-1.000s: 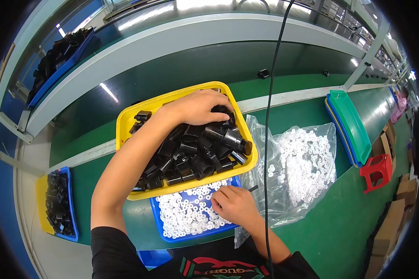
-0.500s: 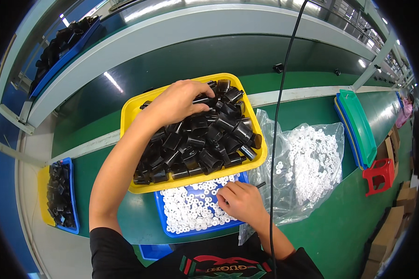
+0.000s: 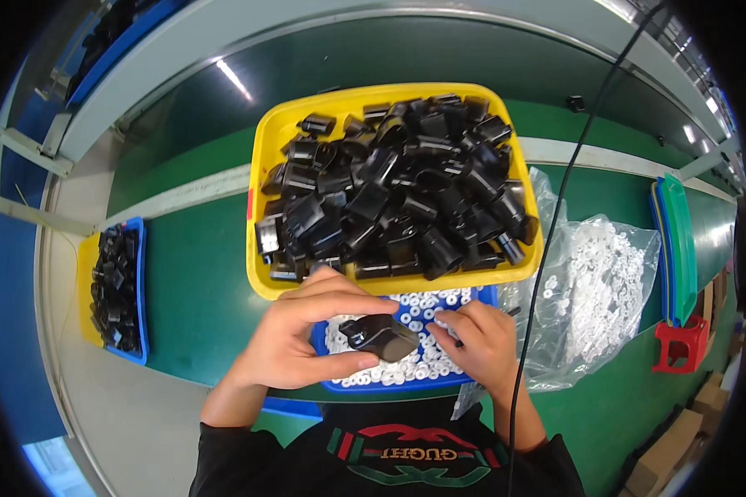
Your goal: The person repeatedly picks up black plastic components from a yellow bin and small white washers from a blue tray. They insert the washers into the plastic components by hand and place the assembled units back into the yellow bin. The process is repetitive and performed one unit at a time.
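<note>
Between the thumb and fingers of my left hand point(image 3: 294, 335) is a black plastic fitting point(image 3: 381, 338), a hollow tube-like piece with a narrower end. It is held above a blue tray point(image 3: 452, 382) of small white ring washers point(image 3: 427, 364). My right hand point(image 3: 485, 348) is closed around a thin black rod point(image 3: 514, 312), low over the tray's right side; whether a washer is in its fingertips I cannot tell. Just beyond both hands stands a yellow tray point(image 3: 259, 207) heaped with similar black fittings point(image 3: 423, 186), partly covering the blue tray.
A clear plastic bag point(image 3: 609, 286) of white washers lies to the right. Beyond it stand green and blue trays point(image 3: 680, 248) and a red stool point(image 3: 681, 344). More black fittings fill a tray point(image 3: 118, 286) at far left. A black cable point(image 3: 559, 203) hangs across the right side.
My left hand has come back from the yellow tray toward me and now holds a black fitting. My right hand stays over the washers with the rod. The view has shifted.
</note>
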Tool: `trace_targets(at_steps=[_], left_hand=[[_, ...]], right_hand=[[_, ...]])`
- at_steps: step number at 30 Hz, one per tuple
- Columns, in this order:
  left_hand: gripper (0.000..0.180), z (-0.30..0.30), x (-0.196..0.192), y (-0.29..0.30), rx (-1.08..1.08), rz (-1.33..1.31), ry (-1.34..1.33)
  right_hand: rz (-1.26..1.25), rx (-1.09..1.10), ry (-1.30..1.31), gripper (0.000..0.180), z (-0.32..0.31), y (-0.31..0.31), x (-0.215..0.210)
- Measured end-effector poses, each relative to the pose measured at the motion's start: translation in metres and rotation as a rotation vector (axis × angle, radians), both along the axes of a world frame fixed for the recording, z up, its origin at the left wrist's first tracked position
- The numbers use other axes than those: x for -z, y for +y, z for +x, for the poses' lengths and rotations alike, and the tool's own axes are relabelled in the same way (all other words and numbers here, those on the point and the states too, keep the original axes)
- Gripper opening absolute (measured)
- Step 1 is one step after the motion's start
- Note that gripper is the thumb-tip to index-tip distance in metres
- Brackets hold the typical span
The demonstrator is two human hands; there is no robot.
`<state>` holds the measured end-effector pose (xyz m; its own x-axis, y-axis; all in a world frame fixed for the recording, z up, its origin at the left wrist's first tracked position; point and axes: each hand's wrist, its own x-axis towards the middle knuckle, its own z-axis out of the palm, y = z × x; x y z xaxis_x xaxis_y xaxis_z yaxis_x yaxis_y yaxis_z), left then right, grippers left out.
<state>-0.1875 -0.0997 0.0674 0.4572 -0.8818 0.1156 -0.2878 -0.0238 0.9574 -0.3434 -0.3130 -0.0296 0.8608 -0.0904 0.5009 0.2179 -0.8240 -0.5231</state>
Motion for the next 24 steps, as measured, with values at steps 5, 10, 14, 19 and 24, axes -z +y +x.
trace_targets(at_steps=[5, 10, 14, 19, 24], left_hand=[[0.045, -0.024, 0.048, 0.002, -0.124, -0.27, 0.454], [0.041, -0.025, 0.074, -0.003, -0.062, -0.404, 0.269], [0.054, -0.027, 0.078, -0.001, -0.108, -0.265, 0.032], [0.056, -0.031, 0.078, 0.009, -0.057, -0.183, 0.078], [0.064, -0.035, 0.078, 0.012, -0.08, -0.204, 0.237]], right_hand=[[0.021, -0.007, -0.022, 0.028, 0.005, 0.008, -0.025], [0.334, -0.059, -0.008, 0.031, 0.005, 0.021, -0.05], [0.366, -0.142, -0.004, 0.032, 0.009, 0.032, -0.06], [0.248, -0.188, 0.031, 0.04, 0.019, 0.036, -0.056], [0.243, -0.187, 0.067, 0.055, 0.023, 0.035, -0.05]])
